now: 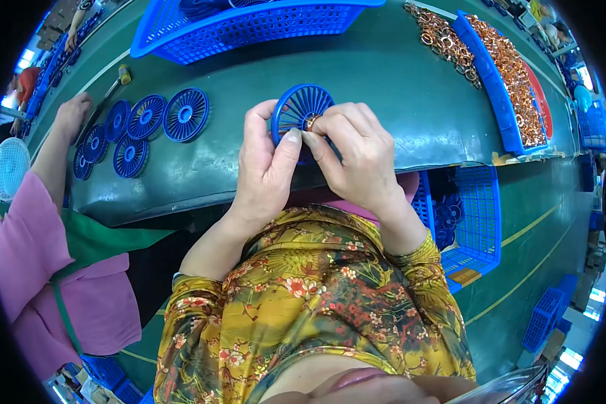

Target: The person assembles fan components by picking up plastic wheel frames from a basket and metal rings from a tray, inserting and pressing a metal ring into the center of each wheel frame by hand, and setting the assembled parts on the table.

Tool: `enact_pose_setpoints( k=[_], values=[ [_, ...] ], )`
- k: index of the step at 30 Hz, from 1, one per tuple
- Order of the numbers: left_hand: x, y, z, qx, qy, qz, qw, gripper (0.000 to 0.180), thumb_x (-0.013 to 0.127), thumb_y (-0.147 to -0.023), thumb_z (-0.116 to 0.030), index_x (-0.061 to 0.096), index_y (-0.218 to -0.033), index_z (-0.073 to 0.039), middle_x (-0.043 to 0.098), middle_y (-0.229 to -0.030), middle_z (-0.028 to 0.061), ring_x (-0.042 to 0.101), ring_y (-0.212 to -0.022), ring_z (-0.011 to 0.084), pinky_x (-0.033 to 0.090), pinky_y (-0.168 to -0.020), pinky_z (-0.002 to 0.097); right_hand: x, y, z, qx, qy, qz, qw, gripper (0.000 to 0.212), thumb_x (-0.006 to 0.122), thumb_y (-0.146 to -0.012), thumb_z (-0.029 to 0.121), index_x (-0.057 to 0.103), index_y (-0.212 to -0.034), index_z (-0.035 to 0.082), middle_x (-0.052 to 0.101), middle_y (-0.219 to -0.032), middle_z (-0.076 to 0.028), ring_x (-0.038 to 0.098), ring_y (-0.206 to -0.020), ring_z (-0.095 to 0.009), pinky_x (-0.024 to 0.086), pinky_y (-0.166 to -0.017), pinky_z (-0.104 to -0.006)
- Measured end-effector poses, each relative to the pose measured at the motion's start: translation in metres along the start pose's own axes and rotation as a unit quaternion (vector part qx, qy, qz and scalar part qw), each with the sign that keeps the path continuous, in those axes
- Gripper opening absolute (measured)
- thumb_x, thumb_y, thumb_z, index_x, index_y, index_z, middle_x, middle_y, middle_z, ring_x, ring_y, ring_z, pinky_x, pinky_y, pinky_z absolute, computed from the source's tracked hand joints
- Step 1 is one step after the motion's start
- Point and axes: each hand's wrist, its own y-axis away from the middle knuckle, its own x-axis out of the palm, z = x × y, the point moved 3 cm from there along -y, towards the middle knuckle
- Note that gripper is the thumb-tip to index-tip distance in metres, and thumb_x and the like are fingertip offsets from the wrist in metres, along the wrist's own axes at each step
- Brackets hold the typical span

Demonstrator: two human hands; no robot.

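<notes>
Just over the table's near edge, my left hand [266,155] grips a blue plastic spoked wheel [305,97] by its rim, thumb in front. The wheel stands tilted, its spokes facing up and toward me. My right hand [360,151] pinches a small copper-coloured ring [310,122] against the wheel near its hub. Fingers partly cover the ring, so I cannot tell whether it sits around the hub or only beside it. Both thumbs nearly meet at the wheel's lower part.
Several similar wheels [186,114] lie on the green table [249,74] at left, near a co-worker's hand [71,118] and a hammer [124,74]. A blue basket [262,37] stands behind. Copper rings fill a blue tray [488,84] at right. Another basket [478,209] stands below.
</notes>
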Motion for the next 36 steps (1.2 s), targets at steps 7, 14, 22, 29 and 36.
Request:
enact_pose_setpoints(
  k=[7,14,22,29,36],
  values=[
    [0.000,0.005,0.011,0.029,-0.155,-0.009,0.987,0.036,0.052,-0.090,-0.011,0.039,-0.122,0.001,0.060,-0.090,0.0153,0.060,-0.079,0.0235,0.048,-0.072,0.0359,0.007,0.008,-0.006,0.027,0.007,0.027,0.999,0.010,0.065,-0.080,0.008,0.056,-0.081,0.005,0.054,-0.080,-0.010,0.054,-0.073,-0.029,0.046,-0.063,-0.0389],
    [0.004,-0.002,0.006,-0.060,0.092,0.048,0.993,0.050,0.046,-0.087,-0.004,0.035,-0.135,0.002,0.051,-0.124,0.0107,0.051,-0.114,0.0172,0.039,-0.100,0.0322,0.000,0.018,-0.002,0.067,0.088,-0.074,0.991,0.031,0.075,-0.070,0.021,0.068,-0.097,0.008,0.060,-0.095,-0.004,0.055,-0.096,-0.026,0.040,-0.081,-0.0397],
    [0.004,0.007,-0.002,-0.176,0.183,0.119,0.960,0.056,0.066,-0.089,-0.025,0.038,-0.130,0.000,0.057,-0.111,0.0079,0.058,-0.098,0.0126,0.048,-0.085,0.0265,-0.027,0.018,-0.005,-0.054,-0.016,0.042,0.998,0.031,0.072,-0.077,0.024,0.071,-0.105,0.012,0.060,-0.128,-0.001,0.042,-0.131,-0.032,0.035,-0.100,-0.0438],
    [0.005,0.004,-0.005,-0.003,-0.022,0.098,0.995,0.047,0.062,-0.091,-0.016,0.040,-0.128,0.002,0.057,-0.113,0.0099,0.057,-0.099,0.0139,0.047,-0.088,0.0278,-0.016,0.018,-0.022,0.128,-0.333,0.014,0.934,0.046,0.062,-0.090,0.014,0.049,-0.133,0.002,0.043,-0.141,-0.021,0.040,-0.133,-0.030,0.035,-0.106,-0.0367],
    [0.007,0.005,0.002,0.056,-0.084,0.084,0.991,0.043,0.063,-0.091,-0.017,0.044,-0.125,0.000,0.061,-0.104,0.0109,0.062,-0.090,0.0158,0.051,-0.078,0.0290,-0.011,0.024,-0.026,0.219,-0.393,0.095,0.888,0.041,0.061,-0.092,0.009,0.047,-0.128,-0.003,0.059,-0.108,-0.007,0.057,-0.099,-0.011,0.049,-0.086,-0.0263]
  ],
)
